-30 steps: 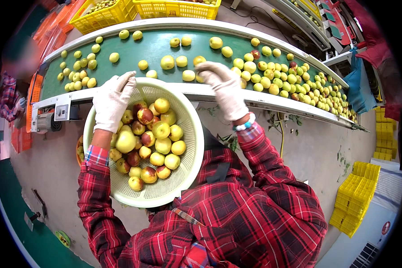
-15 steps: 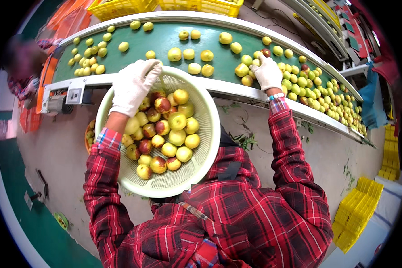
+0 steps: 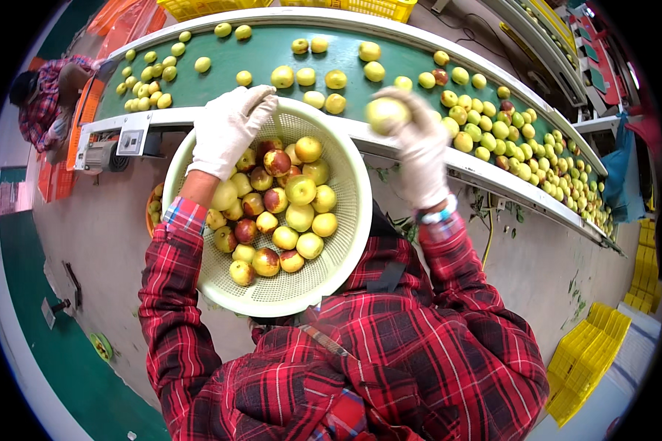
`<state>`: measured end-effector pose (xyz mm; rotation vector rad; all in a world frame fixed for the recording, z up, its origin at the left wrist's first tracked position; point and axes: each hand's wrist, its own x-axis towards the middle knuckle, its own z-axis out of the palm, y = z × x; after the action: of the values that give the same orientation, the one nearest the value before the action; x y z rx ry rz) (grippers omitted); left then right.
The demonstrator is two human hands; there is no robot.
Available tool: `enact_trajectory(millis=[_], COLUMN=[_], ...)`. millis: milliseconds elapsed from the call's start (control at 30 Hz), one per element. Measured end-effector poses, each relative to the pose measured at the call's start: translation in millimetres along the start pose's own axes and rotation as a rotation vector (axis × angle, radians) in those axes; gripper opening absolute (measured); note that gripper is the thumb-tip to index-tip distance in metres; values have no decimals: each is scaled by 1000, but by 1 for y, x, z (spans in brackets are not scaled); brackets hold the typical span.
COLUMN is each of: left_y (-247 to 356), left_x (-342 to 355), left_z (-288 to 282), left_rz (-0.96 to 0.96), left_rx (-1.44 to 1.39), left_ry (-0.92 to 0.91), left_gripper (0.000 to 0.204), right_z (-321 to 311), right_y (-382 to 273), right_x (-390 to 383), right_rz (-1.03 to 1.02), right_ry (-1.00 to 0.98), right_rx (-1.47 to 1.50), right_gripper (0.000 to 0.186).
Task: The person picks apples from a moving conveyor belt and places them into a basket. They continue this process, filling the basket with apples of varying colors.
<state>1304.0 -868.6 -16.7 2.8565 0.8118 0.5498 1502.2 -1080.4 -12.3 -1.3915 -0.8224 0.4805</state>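
My left hand, in a white glove, grips the far rim of a pale green plastic basket. Inside the basket lie many yellow-green jujubes, several with red-brown patches. My right hand, gloved too and smeared by motion, is raised over the near edge of the belt. Between its fingers is a large yellow-green jujube, just right of the basket. Beyond both hands runs a green conveyor belt with loose jujubes spread over it, packed most thickly at its right end.
A white metal rail edges the belt on my side. Yellow crates are stacked at the lower right, and more stand behind the belt. At the far left a person in a plaid top is by the belt's end. Leaves litter the floor.
My right hand has come away from the jujubes on the belt and moved left toward the basket, a jujube in its fingers. My left hand stays on the rim.
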Motion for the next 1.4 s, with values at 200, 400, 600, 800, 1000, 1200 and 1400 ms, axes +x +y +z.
enact_trajectory(millis=[200, 400, 600, 800, 1000, 1200, 1400], left_y=[4, 7, 3, 6, 5, 4, 5], left_x=[2, -1, 1, 2, 4, 1, 2], left_z=[2, 0, 8, 3, 4, 6, 7], left_rz=[52, -24, 9, -42, 14, 7, 28], left_rx=[-52, -67, -66, -41, -46, -26, -64], left_ry=[50, 2, 56, 15, 56, 43, 71], left_gripper=[23, 25, 25, 24, 24, 23, 24], right_z=[35, 24, -11, -107, -87, -69, -81], right_y=[7, 31, 79, 109, 122, 138, 157], right_x=[-12, -25, -34, -1, 29, 60, 68], right_rz=[-466, -351, -44, -55, -116, -110, -244], right_ry=[-358, -252, 2, 211, -138, -317, -183], right_rx=[-377, -276, -200, -757, -1170, -1169, -993], right_gripper=[26, 21, 19, 26, 41, 39, 45])
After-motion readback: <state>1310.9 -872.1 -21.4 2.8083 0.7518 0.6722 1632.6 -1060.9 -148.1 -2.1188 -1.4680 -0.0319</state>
